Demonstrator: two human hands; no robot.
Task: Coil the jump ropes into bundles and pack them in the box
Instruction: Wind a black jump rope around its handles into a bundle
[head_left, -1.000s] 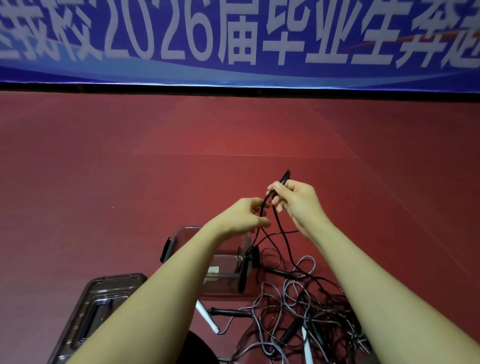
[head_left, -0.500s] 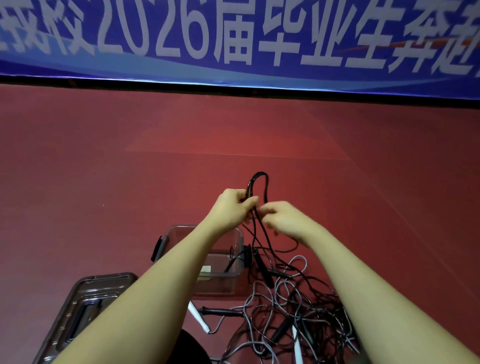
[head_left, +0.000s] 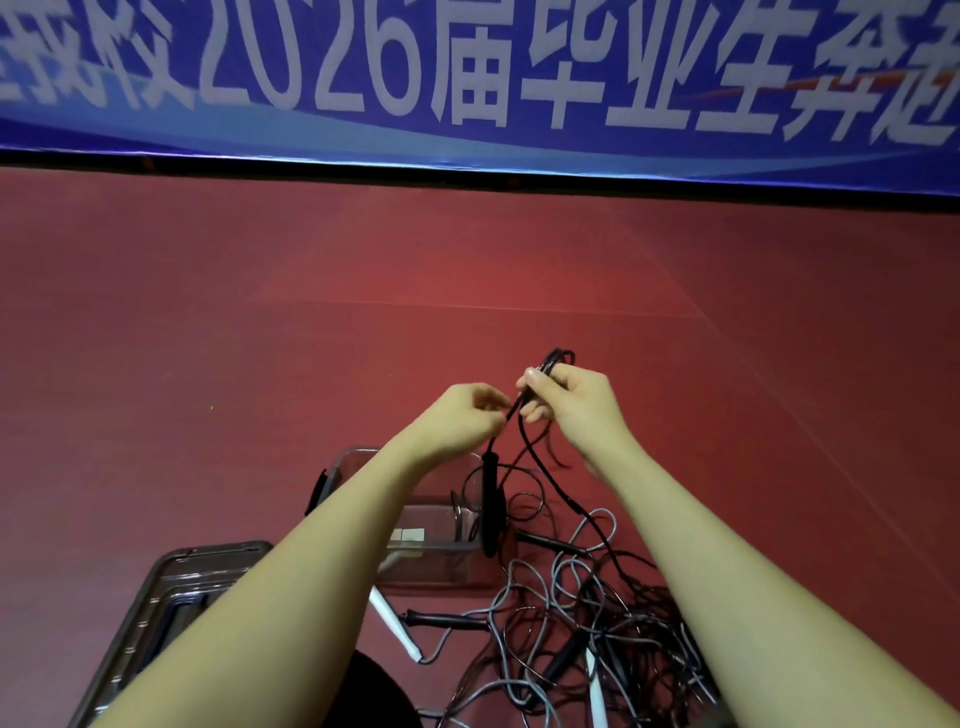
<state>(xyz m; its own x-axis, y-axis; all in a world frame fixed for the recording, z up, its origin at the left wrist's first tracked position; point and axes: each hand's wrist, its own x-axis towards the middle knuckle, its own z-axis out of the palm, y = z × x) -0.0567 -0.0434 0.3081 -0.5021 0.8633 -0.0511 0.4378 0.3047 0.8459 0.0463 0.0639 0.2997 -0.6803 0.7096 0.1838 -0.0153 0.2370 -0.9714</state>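
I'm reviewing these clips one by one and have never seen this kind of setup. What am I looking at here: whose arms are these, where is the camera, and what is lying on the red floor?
There is no machine here. The camera sits on a person's head and looks forward and down, so the two bare arms reaching into view are that person's own.

The left hand and the right hand are raised above the floor, and both pinch a black jump rope. A small loop of it sticks up past the right hand, and one black handle hangs below the left hand.

Lower down on the red floor stands a clear plastic box with its lid off. The lid lies to its left. To the right of the box is a tangled pile of ropes, black and grey, not yet coiled. A blue banner runs across the far wall.
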